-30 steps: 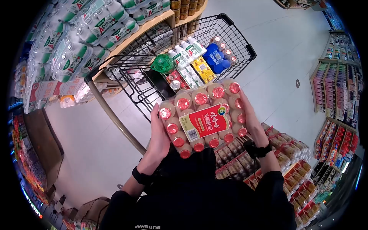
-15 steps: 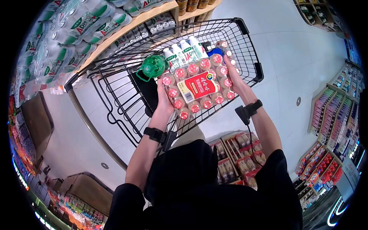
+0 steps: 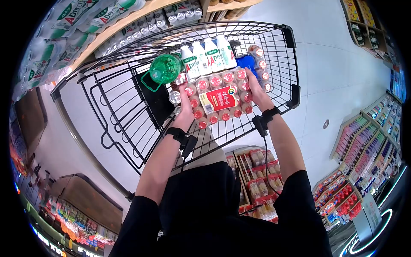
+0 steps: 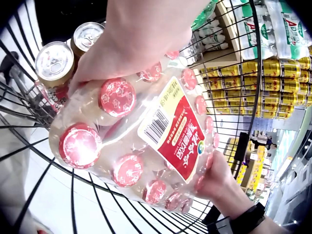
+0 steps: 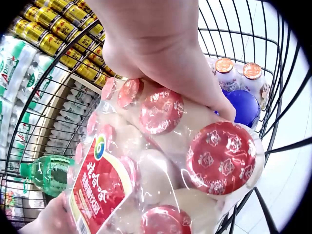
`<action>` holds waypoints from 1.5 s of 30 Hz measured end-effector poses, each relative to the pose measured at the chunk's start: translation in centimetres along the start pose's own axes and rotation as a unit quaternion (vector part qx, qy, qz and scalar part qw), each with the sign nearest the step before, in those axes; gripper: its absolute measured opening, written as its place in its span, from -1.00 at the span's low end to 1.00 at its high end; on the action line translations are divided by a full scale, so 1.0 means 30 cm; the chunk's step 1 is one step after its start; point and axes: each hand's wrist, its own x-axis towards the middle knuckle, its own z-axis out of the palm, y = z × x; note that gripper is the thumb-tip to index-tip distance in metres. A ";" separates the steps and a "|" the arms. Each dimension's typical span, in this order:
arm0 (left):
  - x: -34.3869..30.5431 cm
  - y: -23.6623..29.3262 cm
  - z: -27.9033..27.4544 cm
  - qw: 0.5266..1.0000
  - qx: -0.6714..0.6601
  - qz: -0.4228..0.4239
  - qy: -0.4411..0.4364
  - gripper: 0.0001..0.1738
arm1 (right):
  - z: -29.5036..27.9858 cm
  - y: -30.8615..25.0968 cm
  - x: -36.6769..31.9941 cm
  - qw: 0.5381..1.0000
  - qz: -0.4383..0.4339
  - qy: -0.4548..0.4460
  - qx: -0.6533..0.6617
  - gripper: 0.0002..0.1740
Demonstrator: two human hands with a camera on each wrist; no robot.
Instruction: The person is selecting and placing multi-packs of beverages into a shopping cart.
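Above the near end of the black wire shopping cart (image 3: 294,92), the shrink-wrapped pack of red-capped bottles (image 3: 218,99) hangs with its long axis left to right. The left hand (image 3: 187,110) clasps its left end and the right hand (image 3: 255,88) its right end, both equally near.

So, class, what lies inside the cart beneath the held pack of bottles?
Beside the pack: cans, white bottles, a green bottle, a blue packet. Anything directly beneath it is covered.

The person wears a black short-sleeved top (image 3: 222,205). The left hand (image 3: 185,112) and right hand (image 3: 255,89) are bare. Each wrist has a black strap (image 3: 175,132) carrying a small black camera block (image 3: 188,145). A thin black cable (image 3: 266,158) trails from the right one along the forearm.
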 end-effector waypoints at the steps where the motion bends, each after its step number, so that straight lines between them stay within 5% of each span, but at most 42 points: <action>1: 0.010 -0.008 -0.015 1.000 0.007 -0.013 0.006 -0.22 | -0.004 0.006 0.013 1.000 0.003 -0.004 -0.015 -0.33; 16: 0.183 -0.062 -0.086 0.993 0.039 -0.031 0.107 -0.28 | 0.015 0.016 0.038 0.978 0.004 0.028 -0.208 -0.03; 17: 0.225 -0.081 -0.119 0.994 0.036 -0.028 0.097 -0.12 | 0.012 0.022 0.054 0.971 0.007 0.046 -0.236 -0.01; 30: 0.189 -0.071 -0.117 1.000 -0.018 -0.009 0.019 -0.21 | 0.017 -0.011 0.082 0.899 0.025 0.143 -0.412 0.15; 36: 0.254 -0.102 -0.149 0.997 0.040 0.008 0.072 -0.03 | 0.030 -0.051 0.079 0.819 -0.006 0.145 -0.555 0.16; 40: 0.259 -0.106 -0.138 0.990 0.086 -0.010 0.114 0.12 | 0.026 -0.053 0.070 0.814 -0.003 0.153 -0.560 0.07; 45: 0.112 -0.046 -0.043 0.950 0.240 -0.026 0.200 0.04 | 0.020 -0.024 0.064 0.796 -0.042 0.175 -0.578 0.04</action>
